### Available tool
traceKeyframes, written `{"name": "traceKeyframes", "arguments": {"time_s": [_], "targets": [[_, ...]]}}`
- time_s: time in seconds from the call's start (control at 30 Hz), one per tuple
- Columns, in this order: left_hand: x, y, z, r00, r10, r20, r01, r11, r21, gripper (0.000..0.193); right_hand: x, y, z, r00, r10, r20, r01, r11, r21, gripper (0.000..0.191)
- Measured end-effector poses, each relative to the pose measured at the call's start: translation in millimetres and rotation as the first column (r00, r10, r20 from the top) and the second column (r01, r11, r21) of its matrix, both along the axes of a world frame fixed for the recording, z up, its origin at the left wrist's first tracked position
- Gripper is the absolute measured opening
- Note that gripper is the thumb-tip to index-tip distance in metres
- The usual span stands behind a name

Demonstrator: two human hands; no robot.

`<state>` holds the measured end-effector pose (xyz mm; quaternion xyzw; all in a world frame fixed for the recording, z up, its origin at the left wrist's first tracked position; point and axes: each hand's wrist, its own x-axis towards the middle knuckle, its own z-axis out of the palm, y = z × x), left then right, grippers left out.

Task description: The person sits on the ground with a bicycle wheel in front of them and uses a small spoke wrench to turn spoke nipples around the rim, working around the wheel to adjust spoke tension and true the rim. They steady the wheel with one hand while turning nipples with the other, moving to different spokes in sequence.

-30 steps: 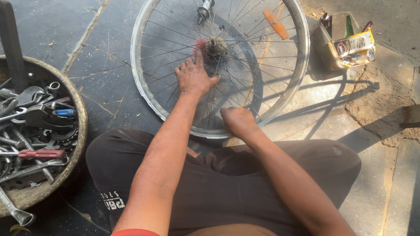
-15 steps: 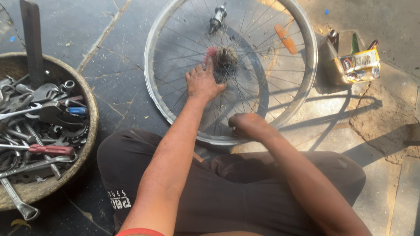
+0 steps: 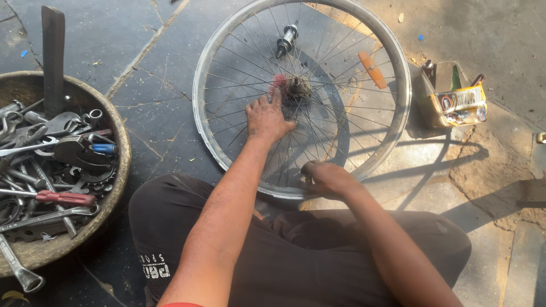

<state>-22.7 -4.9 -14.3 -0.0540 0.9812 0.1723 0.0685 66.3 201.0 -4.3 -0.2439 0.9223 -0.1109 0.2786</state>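
A bare bicycle wheel point(image 3: 200, 122) with a silver rim and thin spokes lies flat on the dark stone floor in front of my knees. Its rusty hub point(image 3: 297, 89) sits in the middle, with a blurred pink-red patch beside it. My left hand point(image 3: 266, 118) rests palm down on the spokes, fingers spread, fingertips reaching the hub. My right hand point(image 3: 327, 177) is at the near edge of the wheel, its fingers curled around the spokes close to the rim. An orange reflector point(image 3: 371, 69) is clipped among the far spokes.
A loose axle part point(image 3: 287, 38) lies under the far spokes. A round rusty basin point(image 3: 116, 150) of wrenches, a red-handled screwdriver point(image 3: 63, 198) and other tools stands at the left. A small open box point(image 3: 455, 98) of supplies stands right of the wheel.
The view has shifted, so the wheel and basin sit further right in the picture. Both hands keep their places on the wheel, the left by the hub, the right at the near rim.
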Motion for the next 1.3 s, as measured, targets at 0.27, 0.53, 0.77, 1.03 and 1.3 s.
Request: {"name": "traceKeyframes", "arguments": {"time_s": [0.27, 0.53, 0.77, 1.03, 1.3], "targets": [[6, 4, 6, 0.999, -0.033, 0.022, 0.033, 0.999, -0.033, 0.115, -3, 6, 9, 0.927, 0.371, 0.048, -0.374, 0.922, 0.096, 0.075], [4, 10, 2, 0.998, -0.064, -0.005, 0.063, 0.996, -0.061, 0.117, 0, 15, -4, 0.916, 0.378, -0.135, -0.381, 0.924, -0.002, 0.066], [2, 7, -6, 0.998, -0.056, -0.009, 0.055, 0.997, -0.046, 0.119, -9, 17, -14, 0.975, 0.221, -0.007, -0.221, 0.974, -0.056, 0.048], [2, 7, -6, 0.998, -0.058, -0.003, 0.057, 0.997, -0.042, 0.119, 5, 4, -22, 0.983, 0.093, -0.160, -0.113, 0.987, -0.117, 0.039], [-1, 1, -4, 0.998, -0.038, 0.045, 0.038, 0.999, -0.003, 0.117, 8, -11, -2, 0.989, 0.133, -0.061, -0.136, 0.990, -0.042, 0.041]]}}
